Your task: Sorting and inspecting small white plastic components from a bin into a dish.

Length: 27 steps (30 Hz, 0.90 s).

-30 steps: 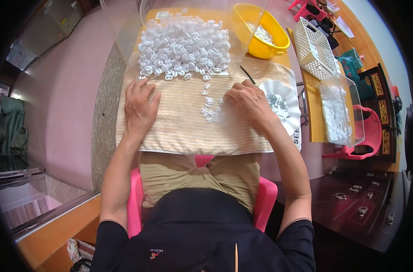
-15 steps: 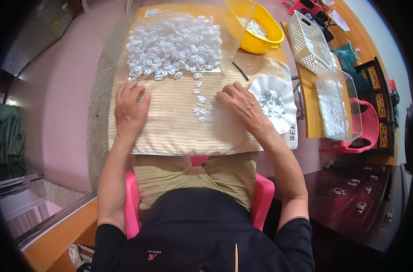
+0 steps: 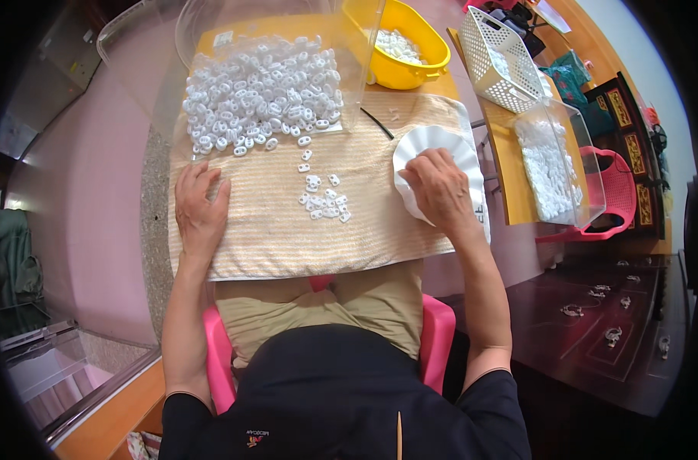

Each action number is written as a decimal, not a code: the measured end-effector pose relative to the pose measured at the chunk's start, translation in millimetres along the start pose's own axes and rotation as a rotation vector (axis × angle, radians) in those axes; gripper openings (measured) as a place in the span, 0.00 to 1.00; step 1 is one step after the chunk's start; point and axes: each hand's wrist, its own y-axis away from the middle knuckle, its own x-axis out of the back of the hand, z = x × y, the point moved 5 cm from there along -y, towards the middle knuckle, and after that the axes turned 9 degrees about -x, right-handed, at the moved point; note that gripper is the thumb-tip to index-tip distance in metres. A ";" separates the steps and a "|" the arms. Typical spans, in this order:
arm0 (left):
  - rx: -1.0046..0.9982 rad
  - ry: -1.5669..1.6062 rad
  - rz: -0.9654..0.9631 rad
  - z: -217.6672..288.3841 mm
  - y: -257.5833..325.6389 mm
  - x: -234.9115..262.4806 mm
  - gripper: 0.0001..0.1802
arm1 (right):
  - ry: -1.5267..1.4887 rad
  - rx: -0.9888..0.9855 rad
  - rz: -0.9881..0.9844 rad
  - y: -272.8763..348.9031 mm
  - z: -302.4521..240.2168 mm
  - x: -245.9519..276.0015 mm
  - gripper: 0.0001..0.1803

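Observation:
My left hand (image 3: 199,208) lies flat, fingers apart, on a beige striped cloth (image 3: 272,230) over the table. My right hand (image 3: 439,186) rests inside a white scalloped dish (image 3: 435,146) at the cloth's right edge; its fingers curl down and I cannot see what is under them. Between the hands sits a small cluster of white plastic pieces (image 3: 324,203). A large heap of the same white pieces (image 3: 261,88) lies at the far end of the cloth, inside a clear plastic bin.
A yellow bowl (image 3: 414,69) with white pieces stands at the back right. A white lattice basket (image 3: 498,65) and a clear box of white pieces (image 3: 552,165) sit on a side table to the right, beside a red plastic chair (image 3: 621,195). I sit on a pink chair (image 3: 437,337).
My right hand has moved right from the small cluster onto the white dish. The left hand has stayed flat on the cloth. The view has shifted slightly.

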 end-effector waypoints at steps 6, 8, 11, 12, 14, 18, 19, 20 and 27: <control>-0.016 -0.006 0.013 0.9 -2.8 -3.4 0.14 | 0.070 -0.117 -0.021 2.9 25.3 14.1 0.07; -0.009 -0.003 -0.003 0.7 -5.7 -1.6 0.14 | 0.088 -0.122 -0.011 1.7 23.9 13.8 0.06; 0.014 0.000 -0.024 5.0 -13.1 2.4 0.15 | 0.035 -0.120 0.023 -8.3 11.1 14.2 0.05; 0.037 0.023 -0.029 5.1 -15.3 5.1 0.15 | -0.013 -0.091 0.028 -14.7 1.5 12.0 0.05; 0.068 0.052 -0.028 5.8 -16.3 3.0 0.15 | -0.100 -0.036 0.021 -27.8 -21.4 7.7 0.05; 0.102 0.015 0.007 7.1 -18.3 -0.1 0.15 | -0.192 0.042 -0.107 -61.3 -57.4 -32.9 0.06; 0.107 0.004 0.009 7.8 -18.0 -1.2 0.15 | -0.187 0.067 -0.133 -69.3 -64.6 -44.4 0.06; 0.120 0.007 0.012 7.1 -17.5 -2.1 0.15 | -0.152 0.084 -0.153 -77.1 -70.0 -52.4 0.07; 0.128 -0.052 0.004 4.4 -13.7 7.4 0.16 | 0.004 -0.003 -0.302 -133.3 -106.6 -99.7 0.17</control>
